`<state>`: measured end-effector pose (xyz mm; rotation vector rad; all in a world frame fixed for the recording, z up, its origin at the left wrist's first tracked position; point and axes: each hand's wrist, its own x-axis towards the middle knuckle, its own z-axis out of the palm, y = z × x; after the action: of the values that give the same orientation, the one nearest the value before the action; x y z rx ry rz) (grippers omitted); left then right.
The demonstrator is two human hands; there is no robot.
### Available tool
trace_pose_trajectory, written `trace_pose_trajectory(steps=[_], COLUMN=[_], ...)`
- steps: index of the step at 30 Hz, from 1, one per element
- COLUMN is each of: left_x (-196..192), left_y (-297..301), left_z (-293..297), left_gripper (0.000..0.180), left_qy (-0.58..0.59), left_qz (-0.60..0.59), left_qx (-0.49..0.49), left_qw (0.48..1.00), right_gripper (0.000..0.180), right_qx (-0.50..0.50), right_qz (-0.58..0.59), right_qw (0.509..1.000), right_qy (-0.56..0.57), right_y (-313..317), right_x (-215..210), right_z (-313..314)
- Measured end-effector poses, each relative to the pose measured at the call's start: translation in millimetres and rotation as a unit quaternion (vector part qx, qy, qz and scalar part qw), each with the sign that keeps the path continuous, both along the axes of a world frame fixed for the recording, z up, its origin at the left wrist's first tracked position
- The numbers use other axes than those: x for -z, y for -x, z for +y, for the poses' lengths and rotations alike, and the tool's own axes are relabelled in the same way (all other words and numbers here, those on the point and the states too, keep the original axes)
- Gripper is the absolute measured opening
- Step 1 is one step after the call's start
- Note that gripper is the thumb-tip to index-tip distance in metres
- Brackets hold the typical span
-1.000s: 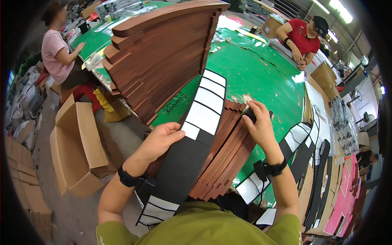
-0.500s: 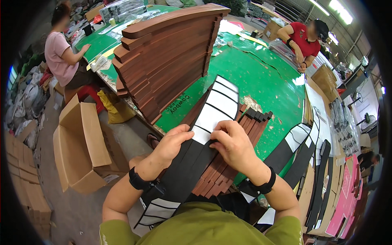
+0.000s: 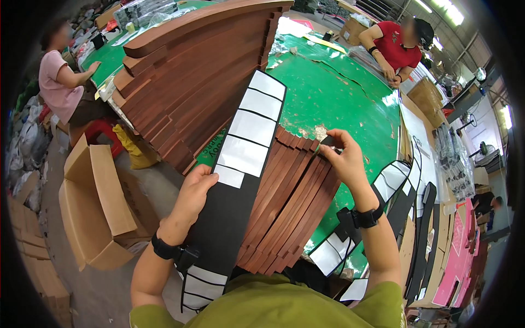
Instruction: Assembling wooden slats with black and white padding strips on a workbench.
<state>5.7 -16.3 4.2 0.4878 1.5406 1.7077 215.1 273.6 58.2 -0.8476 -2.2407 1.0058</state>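
Note:
My left hand (image 3: 192, 194) grips the left edge of a long black strip (image 3: 221, 216), thumb on top and fingers hidden behind it. White panels divided by thin black lines (image 3: 249, 131) cover the strip's far part, with smaller ones at its near end. My right hand (image 3: 344, 158) is closed in a pinch on a small black piece (image 3: 330, 142), whose kind I cannot make out. It is over the far right end of a stack of narrow reddish-brown strips (image 3: 290, 202), which lies beside the black strip.
A tall stack of brown curved boards (image 3: 202, 76) stands on the green table (image 3: 339, 104). More black strips with white panels (image 3: 394, 180) lie at right. An open carton (image 3: 104, 202) sits on the floor at left. Two people (image 3: 63, 82) (image 3: 394, 49) are at the table's far sides.
My right hand has left the black strip and moved right, to the far end of the brown strips, with a black piece in its fingers. The black strip has shifted left with my left hand.

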Motion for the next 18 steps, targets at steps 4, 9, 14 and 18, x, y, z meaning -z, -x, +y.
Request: trace_pose_trajectory(steps=[4, 9, 14, 18], left_x=[-6.4, 0.1, 0.0, 1.0], left_y=[-0.9, 2.9, 2.3, 1.2], left_z=[-1.3, -5.3, -6.1, -5.9], left_gripper=[0.015, 0.014, 0.012, 0.012], left_qy=[-0.006, -0.010, -0.022, -0.023], left_qz=[-0.026, -0.037, -0.042, -0.038], left_qx=[0.015, 0.026, 0.025, 0.017], left_qw=[1.000, 0.999, 0.999, 0.999], right_gripper=[0.038, 0.039, 0.040, 0.040], right_qx=[-0.030, -0.033, -0.010, -0.008], right_qz=[-0.018, -0.066, -0.079, -0.078], right_qw=[0.977, 0.986, 0.989, 0.990], right_qy=[-0.211, -0.152, -0.123, -0.121], right_y=[1.3, 7.5, 7.2, 7.6], right_x=[22.5, 28.8, 30.8, 29.2], right_z=[10.0, 7.2, 6.4, 4.8])
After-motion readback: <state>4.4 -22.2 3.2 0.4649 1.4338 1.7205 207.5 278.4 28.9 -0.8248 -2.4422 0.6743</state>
